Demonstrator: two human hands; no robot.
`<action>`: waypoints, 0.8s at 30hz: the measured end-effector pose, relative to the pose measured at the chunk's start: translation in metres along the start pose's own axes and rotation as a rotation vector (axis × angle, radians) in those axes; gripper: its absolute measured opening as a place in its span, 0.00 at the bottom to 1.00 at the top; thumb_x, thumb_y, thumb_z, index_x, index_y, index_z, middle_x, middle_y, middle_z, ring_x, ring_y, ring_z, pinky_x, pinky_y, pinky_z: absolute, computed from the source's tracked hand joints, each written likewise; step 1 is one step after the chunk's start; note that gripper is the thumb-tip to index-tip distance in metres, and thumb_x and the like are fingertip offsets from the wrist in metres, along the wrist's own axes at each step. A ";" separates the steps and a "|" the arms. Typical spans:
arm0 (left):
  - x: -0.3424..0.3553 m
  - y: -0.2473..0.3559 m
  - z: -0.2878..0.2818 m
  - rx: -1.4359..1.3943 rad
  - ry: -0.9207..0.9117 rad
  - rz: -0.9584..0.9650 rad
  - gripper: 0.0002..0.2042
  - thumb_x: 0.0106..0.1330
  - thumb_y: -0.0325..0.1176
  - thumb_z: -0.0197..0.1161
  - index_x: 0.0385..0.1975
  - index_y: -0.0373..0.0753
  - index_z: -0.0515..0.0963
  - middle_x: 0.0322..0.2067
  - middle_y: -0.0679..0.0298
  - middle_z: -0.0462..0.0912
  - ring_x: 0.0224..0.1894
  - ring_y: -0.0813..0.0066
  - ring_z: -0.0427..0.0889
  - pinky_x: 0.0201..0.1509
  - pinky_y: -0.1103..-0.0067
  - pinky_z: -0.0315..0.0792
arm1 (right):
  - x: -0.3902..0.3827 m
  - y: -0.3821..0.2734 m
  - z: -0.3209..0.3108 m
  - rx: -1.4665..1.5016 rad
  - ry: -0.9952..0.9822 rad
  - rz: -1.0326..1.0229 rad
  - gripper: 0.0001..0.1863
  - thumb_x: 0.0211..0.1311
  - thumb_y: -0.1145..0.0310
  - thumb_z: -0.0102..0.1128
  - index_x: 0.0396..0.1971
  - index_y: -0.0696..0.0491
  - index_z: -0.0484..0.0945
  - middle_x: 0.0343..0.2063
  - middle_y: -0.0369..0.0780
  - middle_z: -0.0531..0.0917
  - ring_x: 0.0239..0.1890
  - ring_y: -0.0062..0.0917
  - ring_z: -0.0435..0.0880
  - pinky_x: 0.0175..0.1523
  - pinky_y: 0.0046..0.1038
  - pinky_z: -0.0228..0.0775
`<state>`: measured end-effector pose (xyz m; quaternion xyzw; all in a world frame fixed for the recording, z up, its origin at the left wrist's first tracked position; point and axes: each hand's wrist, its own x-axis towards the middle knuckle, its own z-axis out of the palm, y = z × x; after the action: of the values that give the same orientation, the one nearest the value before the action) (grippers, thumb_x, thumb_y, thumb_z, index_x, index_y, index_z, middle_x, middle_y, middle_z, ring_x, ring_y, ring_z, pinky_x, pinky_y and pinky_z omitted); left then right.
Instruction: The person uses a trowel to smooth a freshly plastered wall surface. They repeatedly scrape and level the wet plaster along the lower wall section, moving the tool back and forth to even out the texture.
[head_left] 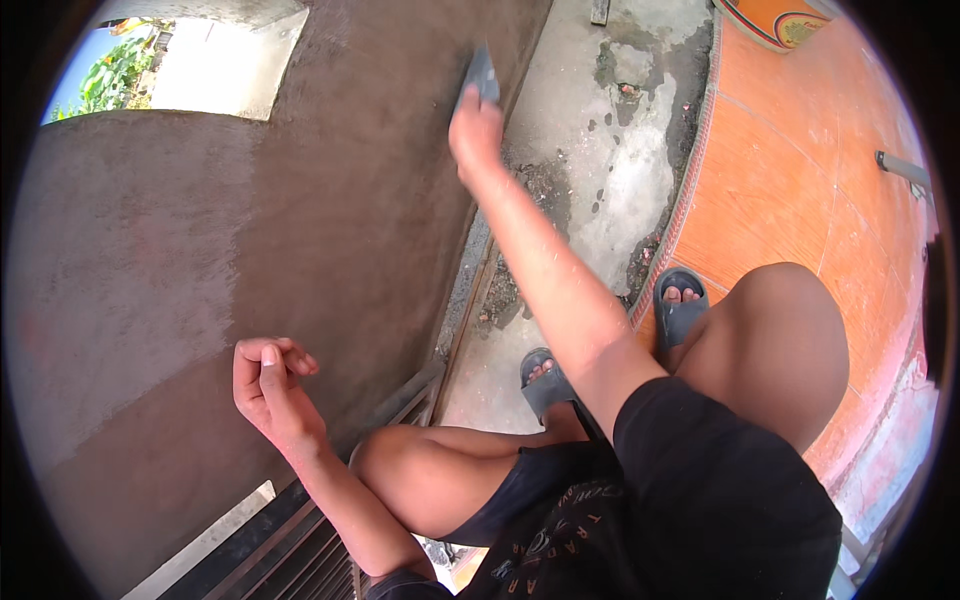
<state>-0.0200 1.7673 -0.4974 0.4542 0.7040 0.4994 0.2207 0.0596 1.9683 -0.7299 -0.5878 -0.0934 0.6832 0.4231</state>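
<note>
At the wall (340, 230), far end: the fingers of the right hand (477, 132) were closed round a trowel (486, 78), its grey blade touching or just beside the brown face; blur hid which.
Left hand (268, 385): nearer, in front of the wall; its fingers were loosely curled, about half open, with nothing seen in them.
Blade: tilted or pressed unevenly, its edge could have gouged or ridged the brown coat, I judged.
Pale patch (140, 240): its border with the brown, on the left, looked rough; a seam could have shown there if the coats met unevenly.
Knuckles: a lean to the left could have marked the wall, if it was soft; I could not tell.
Sandals (683, 310): the left was on concrete (625, 180), the right on orange tiles (760, 180); that split footing and the far reach could have cost balance.
Count: two hands, one trowel, one wall, one pale patch, two sandals, one opening (215, 70) far left, one pipe (902, 168) far right.
Slats (300, 545): several, near left; partly hidden, so uncounted.
</note>
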 end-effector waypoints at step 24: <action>0.006 -0.005 0.010 0.037 -0.038 0.002 0.09 0.74 0.33 0.56 0.32 0.34 0.74 0.23 0.64 0.75 0.27 0.77 0.74 0.34 0.78 0.71 | -0.113 0.129 -0.013 0.046 -0.078 0.077 0.23 0.79 0.59 0.41 0.53 0.62 0.79 0.47 0.55 0.84 0.51 0.34 0.84 0.58 0.33 0.70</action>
<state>-0.0176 1.7769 -0.5053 0.4684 0.7083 0.4777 0.2253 0.0053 1.8047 -0.7325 -0.5539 -0.0716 0.7233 0.4060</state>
